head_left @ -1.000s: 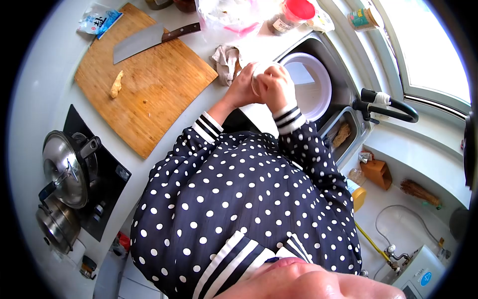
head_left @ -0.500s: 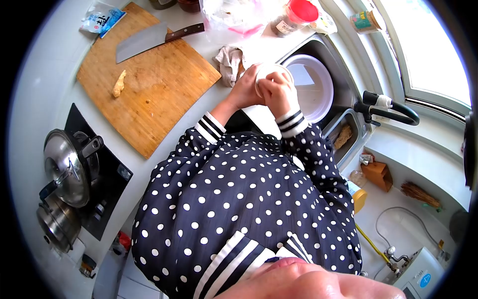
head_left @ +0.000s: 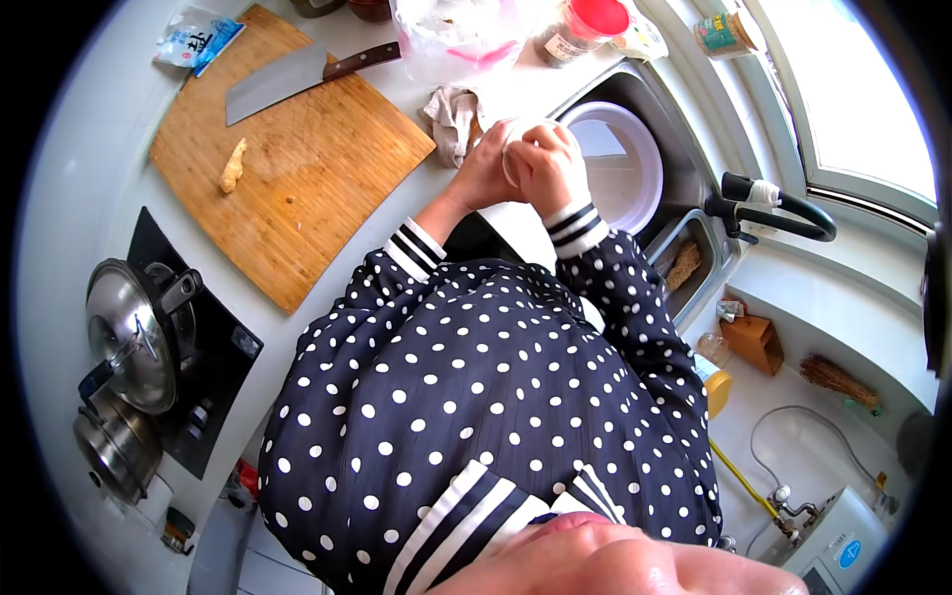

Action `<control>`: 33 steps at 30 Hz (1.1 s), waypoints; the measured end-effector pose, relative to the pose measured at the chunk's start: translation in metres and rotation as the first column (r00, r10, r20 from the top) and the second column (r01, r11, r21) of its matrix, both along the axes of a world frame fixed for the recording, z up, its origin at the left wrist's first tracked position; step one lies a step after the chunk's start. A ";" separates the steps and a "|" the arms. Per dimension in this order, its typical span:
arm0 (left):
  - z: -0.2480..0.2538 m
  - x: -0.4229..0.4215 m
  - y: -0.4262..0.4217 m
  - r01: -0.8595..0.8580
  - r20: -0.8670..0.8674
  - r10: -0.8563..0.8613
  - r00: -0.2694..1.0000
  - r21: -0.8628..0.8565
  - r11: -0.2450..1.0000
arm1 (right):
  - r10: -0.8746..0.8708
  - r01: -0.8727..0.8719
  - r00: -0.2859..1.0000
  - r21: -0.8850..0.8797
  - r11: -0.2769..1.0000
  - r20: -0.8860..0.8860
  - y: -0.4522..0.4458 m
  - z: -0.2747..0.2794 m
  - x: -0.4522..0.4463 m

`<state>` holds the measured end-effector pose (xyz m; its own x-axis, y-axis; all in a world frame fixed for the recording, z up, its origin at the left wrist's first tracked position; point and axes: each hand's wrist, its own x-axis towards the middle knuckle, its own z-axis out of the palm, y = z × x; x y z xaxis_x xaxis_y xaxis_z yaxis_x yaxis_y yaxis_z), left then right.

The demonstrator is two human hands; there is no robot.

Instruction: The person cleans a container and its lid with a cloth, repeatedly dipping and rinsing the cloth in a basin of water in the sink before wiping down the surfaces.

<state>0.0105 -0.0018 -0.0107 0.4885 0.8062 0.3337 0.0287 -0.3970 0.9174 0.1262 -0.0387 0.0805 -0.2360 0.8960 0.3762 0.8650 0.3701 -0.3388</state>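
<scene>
A small white round bowl (head_left: 510, 166) is between my hands, in front of the sink, mostly hidden by the fingers. My left hand (head_left: 481, 178) is wrapped round its left side. My right hand (head_left: 549, 173) is closed at its right side, fingers bent over the rim. Just behind, to the right, a white basin (head_left: 635, 183) with water in it sits in the sink (head_left: 682, 129). A crumpled cloth (head_left: 452, 121) lies on the counter left of my hands.
To the left, a wooden board (head_left: 327, 188) bears a cleaver (head_left: 278, 85) and a piece of ginger (head_left: 233, 167). A plastic bag (head_left: 451, 35) and red-lidded jar (head_left: 575, 38) stand behind. A black faucet (head_left: 778, 210) is right; a lidded pan (head_left: 132, 337) is far left.
The fingers of my right hand have shifted slightly on the bowl, and the bowl has tilted so that less of its rim shows than half a second ago.
</scene>
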 end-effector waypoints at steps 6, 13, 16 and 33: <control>-0.002 -0.001 -0.002 -0.064 -0.047 0.068 0.997 0.077 0.995 | -0.067 0.067 0.998 -0.042 0.997 0.014 -0.018 -0.003 -0.006; -0.002 -0.003 -0.003 -0.057 -0.037 0.060 0.998 0.081 0.995 | -0.110 0.112 0.993 -0.088 0.990 0.034 0.002 0.003 0.000; -0.004 0.000 -0.004 -0.071 -0.054 0.071 0.996 0.000 0.997 | -0.044 0.045 0.999 -0.041 0.998 0.025 -0.005 -0.002 0.003; 0.003 -0.003 -0.005 -0.046 -0.070 0.043 0.997 -0.032 0.998 | 0.026 -0.023 0.999 -0.140 0.990 0.020 -0.024 0.000 0.010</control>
